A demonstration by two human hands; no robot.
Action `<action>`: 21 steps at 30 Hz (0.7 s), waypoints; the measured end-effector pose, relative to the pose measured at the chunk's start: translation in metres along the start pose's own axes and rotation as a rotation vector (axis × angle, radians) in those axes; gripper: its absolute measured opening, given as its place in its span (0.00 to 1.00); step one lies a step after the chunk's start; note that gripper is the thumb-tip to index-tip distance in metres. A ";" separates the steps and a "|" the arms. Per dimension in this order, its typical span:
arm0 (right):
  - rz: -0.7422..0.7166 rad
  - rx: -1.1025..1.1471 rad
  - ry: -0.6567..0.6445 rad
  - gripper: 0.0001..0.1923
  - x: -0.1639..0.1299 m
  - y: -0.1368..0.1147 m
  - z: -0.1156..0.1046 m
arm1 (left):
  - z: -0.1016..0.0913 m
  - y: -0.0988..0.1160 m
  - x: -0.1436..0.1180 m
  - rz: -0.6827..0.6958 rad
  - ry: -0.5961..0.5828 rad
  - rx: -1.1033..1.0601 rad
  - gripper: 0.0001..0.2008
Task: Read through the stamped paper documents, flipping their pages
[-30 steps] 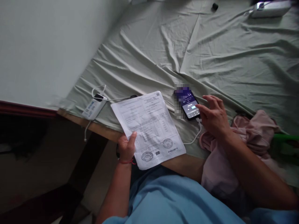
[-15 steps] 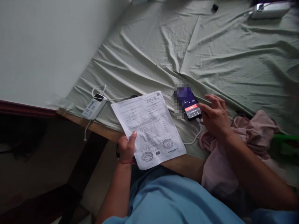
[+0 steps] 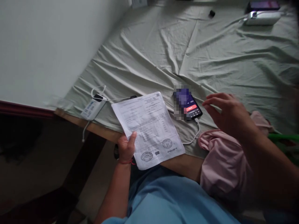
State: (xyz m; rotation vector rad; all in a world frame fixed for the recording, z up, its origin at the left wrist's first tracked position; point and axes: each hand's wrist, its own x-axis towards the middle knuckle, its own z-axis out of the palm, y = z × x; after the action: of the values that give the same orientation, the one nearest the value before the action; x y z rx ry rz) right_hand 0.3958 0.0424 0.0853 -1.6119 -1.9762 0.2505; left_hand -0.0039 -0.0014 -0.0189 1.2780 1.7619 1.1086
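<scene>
My left hand (image 3: 126, 147) grips the lower left edge of a printed paper sheet (image 3: 149, 127), thumb on top and fingers hidden beneath. The sheet is creased and carries two round dark stamps near its bottom. To its right, a smartphone (image 3: 190, 109) lies face up on the cloth with its screen lit and a red bar showing; part of it is pixelated. A white charging cable (image 3: 198, 128) runs from the phone's lower end. Beside the phone hovers my right hand (image 3: 225, 113), fingers bent, thumb and forefinger slightly apart, holding nothing.
A pale green cloth (image 3: 149, 62) with wrinkles covers the surface. A white power strip (image 3: 93, 107) with a plugged-in cable sits at the left edge. Pink fabric (image 3: 224, 158) hangs under my right arm. At the far right are a white box-like device (image 3: 263, 18) and another phone (image 3: 263, 5).
My right hand has drawn back from the phone screen, moving right. The left hand keeps its hold on the paper sheet. The view has shifted slightly.
</scene>
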 end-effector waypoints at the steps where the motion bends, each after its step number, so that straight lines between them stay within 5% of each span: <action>1: -0.008 -0.038 -0.003 0.09 0.007 0.003 0.006 | 0.000 0.000 0.000 -0.003 0.001 0.004 0.21; 10: 0.042 -0.083 0.090 0.12 0.055 0.034 0.076 | 0.002 0.004 -0.002 -0.005 0.001 -0.016 0.21; 21: -0.013 -0.088 0.086 0.14 0.051 0.040 0.088 | 0.002 0.005 -0.003 -0.058 0.034 -0.045 0.18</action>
State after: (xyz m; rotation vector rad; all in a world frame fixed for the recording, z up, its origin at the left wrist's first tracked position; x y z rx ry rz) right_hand 0.3763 0.1189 0.0101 -1.6362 -1.9561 0.0890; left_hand 0.0007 -0.0026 -0.0154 1.1808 1.7778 1.1371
